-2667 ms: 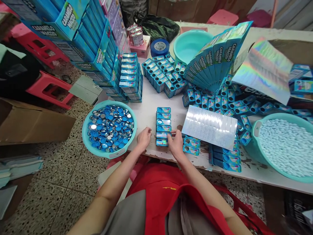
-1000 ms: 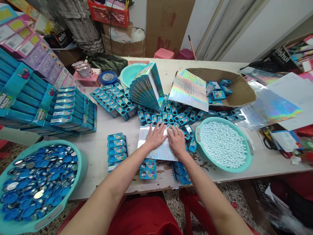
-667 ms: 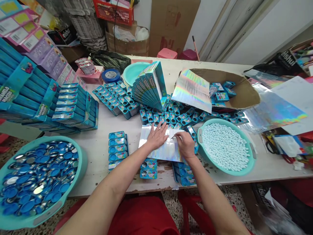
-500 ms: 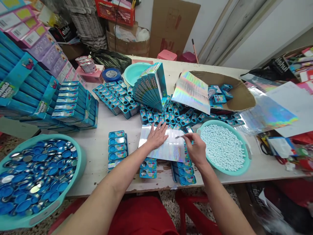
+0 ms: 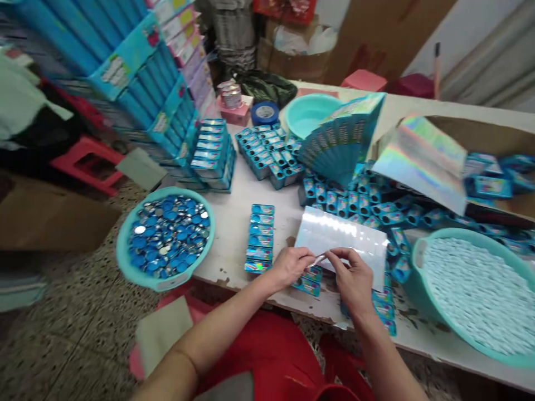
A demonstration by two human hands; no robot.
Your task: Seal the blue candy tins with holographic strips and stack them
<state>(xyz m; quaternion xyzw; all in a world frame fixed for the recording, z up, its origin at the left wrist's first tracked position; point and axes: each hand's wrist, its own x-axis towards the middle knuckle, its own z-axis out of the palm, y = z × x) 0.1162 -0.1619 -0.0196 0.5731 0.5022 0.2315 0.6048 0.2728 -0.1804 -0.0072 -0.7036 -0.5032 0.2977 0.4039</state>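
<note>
My left hand (image 5: 291,267) and my right hand (image 5: 353,278) meet over the front of the table, fingertips pinched on a thin shiny strip (image 5: 316,260) stretched between them. Behind and under them lies a silvery sheet (image 5: 334,231), resting partly on small blue boxes. Left of my left hand stands a row of blue candy boxes (image 5: 261,240). More boxes (image 5: 307,285) show below my hands, and another row (image 5: 383,309) lies to the right of my right wrist, partly covered by the sheet.
A turquoise tub (image 5: 208,239) of blue and silver lids stands at the left. At the right, another tub (image 5: 418,253) holds pale candies. Behind are a fan of folded cartons (image 5: 338,142), many small boxes, a cardboard box (image 5: 505,133) and stacked displays (image 5: 137,100).
My left hand has lifted off the sheet and now pinches the strip together with my right hand. The strip has come away from the sheet's edge. The view has turned left.
</note>
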